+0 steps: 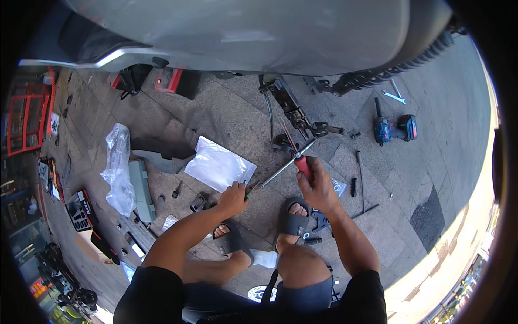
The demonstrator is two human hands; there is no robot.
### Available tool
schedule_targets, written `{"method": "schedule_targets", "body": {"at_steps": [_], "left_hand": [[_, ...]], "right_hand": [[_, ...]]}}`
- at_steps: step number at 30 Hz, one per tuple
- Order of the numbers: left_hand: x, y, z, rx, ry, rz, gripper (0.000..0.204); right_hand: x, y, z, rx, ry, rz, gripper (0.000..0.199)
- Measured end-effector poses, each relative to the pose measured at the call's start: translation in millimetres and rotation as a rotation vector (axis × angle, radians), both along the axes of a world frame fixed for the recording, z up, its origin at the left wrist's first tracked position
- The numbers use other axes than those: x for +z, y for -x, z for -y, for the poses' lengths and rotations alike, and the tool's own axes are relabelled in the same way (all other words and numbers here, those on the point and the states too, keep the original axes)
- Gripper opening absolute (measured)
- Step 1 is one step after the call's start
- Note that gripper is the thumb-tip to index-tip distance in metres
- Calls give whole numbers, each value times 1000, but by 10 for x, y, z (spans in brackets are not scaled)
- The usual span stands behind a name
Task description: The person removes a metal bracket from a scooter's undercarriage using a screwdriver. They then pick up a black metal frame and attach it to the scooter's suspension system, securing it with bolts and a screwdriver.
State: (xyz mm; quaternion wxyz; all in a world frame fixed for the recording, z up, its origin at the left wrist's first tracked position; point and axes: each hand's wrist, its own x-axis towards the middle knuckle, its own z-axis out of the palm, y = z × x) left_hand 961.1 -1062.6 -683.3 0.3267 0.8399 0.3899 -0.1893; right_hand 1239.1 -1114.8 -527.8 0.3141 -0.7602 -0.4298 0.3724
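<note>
My left hand is closed round what look like small pliers, whose jaws point right. They lie close to the lower end of a silver metal rod; I cannot tell whether they touch it. In my right hand is a screwdriver, its red handle wrapped by the fingers and its shaft pointing up and away. The shaft crosses in front of the rod. Beyond both, a black metal frame part hangs below the grey vehicle body. A white plastic bag lies beside the left hand.
A blue cordless impact wrench rests at right, near a spanner. A long thin bar lies nearer. At left are a grey-green case, clear plastic wrap and a dark curved panel. My sandalled feet stand close below.
</note>
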Motion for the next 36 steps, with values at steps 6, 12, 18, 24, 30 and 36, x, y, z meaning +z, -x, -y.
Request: {"method": "schedule_targets", "body": {"at_steps": [6,12,18,24,30,36], "left_hand": [[6,46,-16,-89,-79,62,49],[633,-742,-1402,612,295,617,34],[1021,-1513,-2048,942,976,1268,26],[1047,-1510,-2120,975,1020,1203,27],[969,-1504,-2129,940,1127,1277,22],[883,-1520,-2125,952,1304,1337,20]], "right_hand": [[-878,388,-415,5,-183,4,37],[-818,576,-510,-142,-90,-187,31],[-694,463,-416,-89,-172,-255,20],[-683,322,-453,10,-160,-107,22],[-516,344,-614,-18,-123,-218,24],[-442,323,-660,-1,10,-146,23]]}}
